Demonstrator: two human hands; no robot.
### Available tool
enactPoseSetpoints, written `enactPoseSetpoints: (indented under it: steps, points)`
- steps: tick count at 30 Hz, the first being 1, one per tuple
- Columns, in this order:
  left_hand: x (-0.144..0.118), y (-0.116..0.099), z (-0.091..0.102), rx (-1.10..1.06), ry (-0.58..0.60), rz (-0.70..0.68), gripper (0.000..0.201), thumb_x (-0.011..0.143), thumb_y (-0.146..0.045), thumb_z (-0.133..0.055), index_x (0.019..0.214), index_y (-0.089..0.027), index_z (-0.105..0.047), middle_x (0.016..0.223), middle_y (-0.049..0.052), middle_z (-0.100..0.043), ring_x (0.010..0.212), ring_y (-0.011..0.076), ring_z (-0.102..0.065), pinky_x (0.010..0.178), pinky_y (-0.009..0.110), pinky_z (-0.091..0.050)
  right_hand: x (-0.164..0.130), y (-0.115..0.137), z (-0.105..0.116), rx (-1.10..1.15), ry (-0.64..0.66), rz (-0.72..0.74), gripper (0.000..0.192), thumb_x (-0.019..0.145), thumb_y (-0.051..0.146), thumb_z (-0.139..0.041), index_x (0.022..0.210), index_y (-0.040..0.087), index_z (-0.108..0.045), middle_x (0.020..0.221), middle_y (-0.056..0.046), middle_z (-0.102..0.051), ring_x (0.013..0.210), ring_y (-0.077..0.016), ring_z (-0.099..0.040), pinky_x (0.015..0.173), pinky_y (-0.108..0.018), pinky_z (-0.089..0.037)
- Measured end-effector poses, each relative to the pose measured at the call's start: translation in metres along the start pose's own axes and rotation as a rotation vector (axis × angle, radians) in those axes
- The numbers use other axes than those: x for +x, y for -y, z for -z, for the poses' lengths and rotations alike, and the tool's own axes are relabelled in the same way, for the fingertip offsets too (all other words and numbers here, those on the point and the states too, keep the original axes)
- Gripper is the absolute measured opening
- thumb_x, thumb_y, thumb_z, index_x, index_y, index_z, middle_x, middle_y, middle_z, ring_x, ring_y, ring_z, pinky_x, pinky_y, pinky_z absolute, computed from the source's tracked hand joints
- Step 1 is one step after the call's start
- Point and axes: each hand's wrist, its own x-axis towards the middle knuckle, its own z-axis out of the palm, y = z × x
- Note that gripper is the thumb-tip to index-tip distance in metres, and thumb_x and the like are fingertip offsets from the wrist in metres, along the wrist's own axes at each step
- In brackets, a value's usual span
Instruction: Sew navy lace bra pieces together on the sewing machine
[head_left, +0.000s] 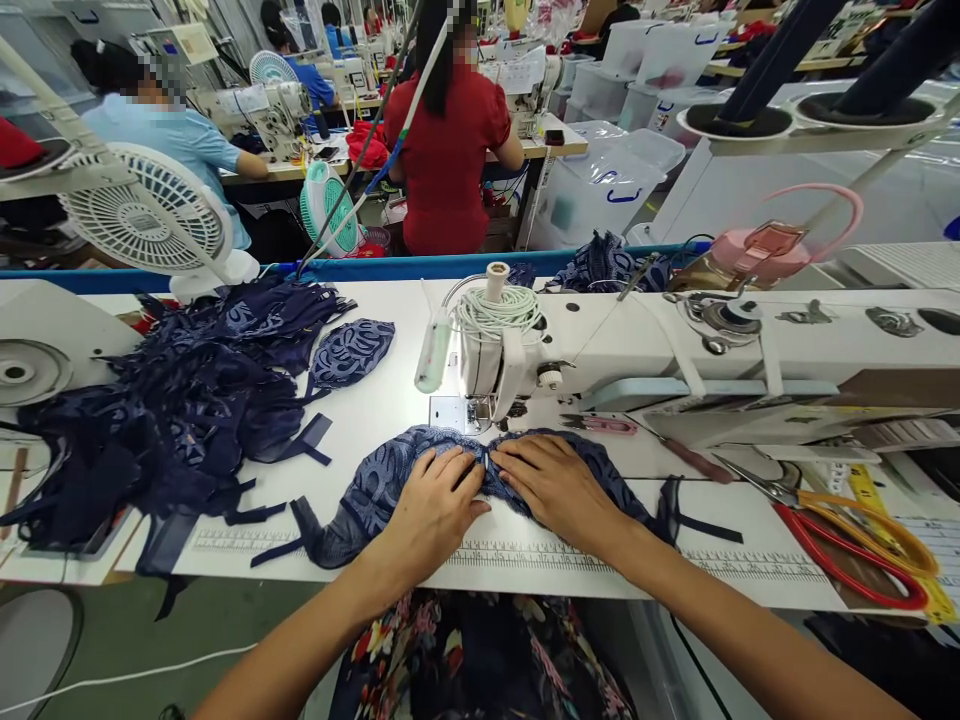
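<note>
A navy lace bra (382,475) lies across the front of the sewing machine (487,360), its upper middle edge close to the presser foot (480,412). My left hand (439,500) rests on the left cup near the centre, fingers stretched over the lace and thumb out to the side. Flat on the other cup is my right hand (555,485), its fingertips pointing toward the centre join. Both hands press the cloth against the white table and hide part of it. Thin navy straps trail out at either end.
A heap of navy bra pieces (202,400) covers the left, with a single lace cup (352,352) beside it. Scissors with red and orange handles (855,550), thread snips (600,424) and an awl-like tool (697,460) lie right. A fan (146,210) stands behind; co-workers sit beyond.
</note>
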Motion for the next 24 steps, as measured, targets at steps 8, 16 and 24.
enactPoseSetpoints:
  steps: [8,16,24]
  points:
    - [0.021,0.010,0.009,0.014,-0.059,0.051,0.024,0.094,-0.023,-0.052,0.117,-0.017,-0.056,0.114,0.010,-0.064,0.114,0.0257,-0.056,0.101,0.044,-0.040,0.002,-0.007,0.004,-0.028,-0.083,-0.054,0.026,0.098,0.020,-0.044,0.114,0.020,-0.064,0.112,-0.009,-0.066,0.104,-0.0233,-0.058,0.092,-0.040,-0.042]
    - [0.053,0.017,0.013,0.007,0.101,0.271,0.033,0.083,-0.042,-0.068,0.099,-0.015,-0.058,0.077,0.007,-0.063,0.077,0.0275,-0.060,0.074,0.041,-0.045,0.004,-0.018,0.005,-0.049,-0.071,-0.155,0.018,0.096,0.020,-0.047,0.090,0.020,-0.064,0.085,-0.006,-0.063,0.085,-0.0215,-0.056,0.089,-0.040,-0.039]
    - [0.045,0.028,0.025,-0.904,0.238,0.304,0.022,0.086,-0.038,-0.062,0.089,-0.018,-0.070,0.089,0.002,-0.071,0.085,0.0186,-0.064,0.077,0.027,-0.049,-0.007,-0.014,0.026,-0.011,-0.194,-0.102,0.018,0.097,0.026,-0.048,0.097,0.020,-0.065,0.092,-0.007,-0.065,0.089,-0.0215,-0.057,0.085,-0.036,-0.041]
